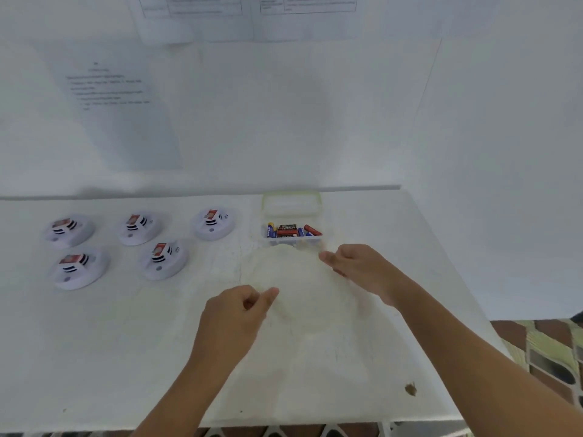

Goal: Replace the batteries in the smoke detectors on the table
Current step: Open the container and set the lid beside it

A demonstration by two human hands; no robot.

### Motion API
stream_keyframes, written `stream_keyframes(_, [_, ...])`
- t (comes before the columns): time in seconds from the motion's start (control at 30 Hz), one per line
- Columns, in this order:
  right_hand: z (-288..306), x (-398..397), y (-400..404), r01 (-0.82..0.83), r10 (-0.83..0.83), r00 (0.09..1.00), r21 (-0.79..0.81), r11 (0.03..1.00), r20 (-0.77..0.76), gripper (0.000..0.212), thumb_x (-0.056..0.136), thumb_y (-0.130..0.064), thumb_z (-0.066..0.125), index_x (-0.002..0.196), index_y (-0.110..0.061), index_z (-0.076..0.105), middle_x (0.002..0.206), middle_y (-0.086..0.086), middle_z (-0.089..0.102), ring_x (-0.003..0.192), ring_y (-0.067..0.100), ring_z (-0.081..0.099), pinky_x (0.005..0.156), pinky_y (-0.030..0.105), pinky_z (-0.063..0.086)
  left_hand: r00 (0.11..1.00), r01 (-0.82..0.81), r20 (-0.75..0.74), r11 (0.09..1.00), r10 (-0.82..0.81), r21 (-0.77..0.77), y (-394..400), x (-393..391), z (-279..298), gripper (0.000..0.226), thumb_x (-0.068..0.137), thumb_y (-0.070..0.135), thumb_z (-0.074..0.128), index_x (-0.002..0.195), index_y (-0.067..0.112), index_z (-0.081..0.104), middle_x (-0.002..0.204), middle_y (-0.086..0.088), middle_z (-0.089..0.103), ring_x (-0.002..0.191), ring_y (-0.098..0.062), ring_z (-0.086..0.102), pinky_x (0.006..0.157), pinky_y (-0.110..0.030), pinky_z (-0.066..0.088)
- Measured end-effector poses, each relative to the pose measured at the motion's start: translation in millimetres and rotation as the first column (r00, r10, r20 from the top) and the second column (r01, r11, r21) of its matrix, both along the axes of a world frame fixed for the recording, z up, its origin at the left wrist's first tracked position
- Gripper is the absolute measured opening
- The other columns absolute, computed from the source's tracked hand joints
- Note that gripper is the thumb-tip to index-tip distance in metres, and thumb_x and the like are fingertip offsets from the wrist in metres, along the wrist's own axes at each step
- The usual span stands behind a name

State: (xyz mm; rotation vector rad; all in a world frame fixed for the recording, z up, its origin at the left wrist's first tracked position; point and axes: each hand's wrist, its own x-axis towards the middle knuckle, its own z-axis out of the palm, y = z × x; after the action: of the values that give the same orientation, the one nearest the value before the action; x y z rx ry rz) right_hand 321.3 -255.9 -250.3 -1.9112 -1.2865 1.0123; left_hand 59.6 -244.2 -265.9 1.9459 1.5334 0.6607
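Note:
A pale, round smoke detector (299, 285) is held between both hands above the table's middle; it is washed out and its details are hard to make out. My left hand (235, 313) pinches its near-left edge with thumb and fingers. My right hand (356, 266) grips its far-right edge. Several more white smoke detectors with red labels lie at the left, among them one at the back (214, 223) and one nearer (164, 259). A clear box of batteries (291, 232) stands just behind the held detector.
The white table (126, 357) meets a white wall with printed sheets (110, 89) taped on it. The box's green-rimmed lid (291, 203) stands open behind it. A small brown mark (410, 389) lies near the front right edge. Patterned floor tiles (549, 351) show on the right.

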Motion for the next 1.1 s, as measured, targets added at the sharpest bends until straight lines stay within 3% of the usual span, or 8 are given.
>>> stream_keyframes(0.13, [-3.1,-6.1,-11.1,-0.141,0.118,0.982,-0.157,0.977,-0.147,0.042,0.087,-0.055,0.074,0.086,-0.014,0.064,0.080,-0.001,0.073,0.070,0.014,0.070,0.075,0.027,0.052,0.996,0.006,0.087,0.991,0.006,-0.136,13.5,-0.7,5.3,0.028,0.093,0.053,0.065,0.079,0.030,0.073,0.074,0.009,0.073,0.071,-0.007,0.066,0.064,-0.023,0.044])
stream_keyframes(0.3, [-18.9,-10.9,-12.2,-0.023,-0.051,0.909,-0.170,0.985,-0.413,0.050,0.080,-0.043,0.086,0.110,-0.011,0.063,0.099,0.011,0.074,0.071,0.017,0.071,0.084,0.036,0.060,0.969,0.059,0.245,0.943,0.025,-0.329,32.2,4.0,5.3,0.025,0.093,0.044,0.070,0.090,0.020,0.079,0.086,0.002,0.076,0.073,-0.015,0.062,0.071,-0.029,0.049])
stream_keyframes(0.53, [-32.3,-12.8,-10.2,0.010,-0.133,0.812,-0.215,0.977,-0.568,0.045,0.076,-0.041,0.090,0.103,-0.013,0.066,0.108,0.015,0.075,0.081,0.022,0.068,0.075,0.030,0.058,0.860,0.193,0.461,0.697,0.219,-0.691,49.1,3.0,-2.8,0.050,0.067,0.041,0.089,0.098,0.006,0.072,0.078,-0.004,0.057,0.067,-0.015,0.044,0.065,-0.029,0.036])
stream_keyframes(0.67, [-34.9,-11.7,-9.0,0.002,-0.169,0.753,-0.255,0.967,-0.635,0.058,0.063,-0.040,0.096,0.105,-0.012,0.068,0.107,0.012,0.068,0.087,0.027,0.064,0.079,0.034,0.061,0.842,0.231,0.474,0.620,0.258,-0.750,54.6,3.7,-6.3,0.050,0.067,0.033,0.090,0.105,0.006,0.072,0.085,-0.006,0.055,0.063,-0.013,0.037,0.049,-0.024,0.027])
stream_keyframes(0.8, [-35.9,-12.5,-8.9,-0.002,-0.190,0.715,-0.275,0.962,-0.672,0.072,0.071,-0.037,0.093,0.128,-0.002,0.065,0.110,0.013,0.068,0.094,0.028,0.064,0.091,0.040,0.059,0.820,0.251,0.481,0.560,0.310,-0.790,54.9,5.6,-9.1,0.044,0.070,0.029,0.087,0.105,0.007,0.071,0.067,0.000,0.047,0.056,-0.011,0.031,0.048,-0.024,0.026])
stream_keyframes(0.97, [-34.8,-12.7,-9.1,0.039,-0.194,0.714,-0.238,0.970,-0.673,0.060,0.079,-0.033,0.087,0.123,0.001,0.066,0.119,0.020,0.073,0.099,0.029,0.073,0.084,0.035,0.061,0.804,0.280,0.503,0.544,0.318,-0.791,54.7,6.5,-11.0,0.045,0.070,0.029,0.086,0.106,0.009,0.069,0.064,0.002,0.046,0.053,-0.011,0.031,0.048,-0.023,0.029])
stream_keyframes(1.03, [-34.0,-12.2,-9.6,0.047,-0.160,0.756,-0.192,0.980,-0.635,0.067,0.078,-0.035,0.088,0.123,0.007,0.062,0.124,0.027,0.069,0.104,0.033,0.074,0.091,0.040,0.061,0.799,0.297,0.525,0.568,0.293,-0.768,54.1,7.4,-7.5,0.052,0.067,0.028,0.088,0.109,0.003,0.070,0.069,-0.003,0.063,0.058,-0.014,0.050,0.060,-0.028,0.049])
stream_keyframes(1.1, [-34.5,-13.3,-11.6,0.032,-0.144,0.753,-0.183,0.983,-0.642,0.071,0.081,-0.035,0.086,0.130,0.008,0.058,0.122,0.025,0.070,0.107,0.033,0.074,0.097,0.045,0.059,0.803,0.233,0.520,0.648,0.293,-0.725,55.5,7.2,-5.3,0.064,0.070,0.023,0.088,0.121,-0.007,0.065,0.097,-0.015,0.078,0.086,-0.027,0.071,0.089,-0.042,0.058])
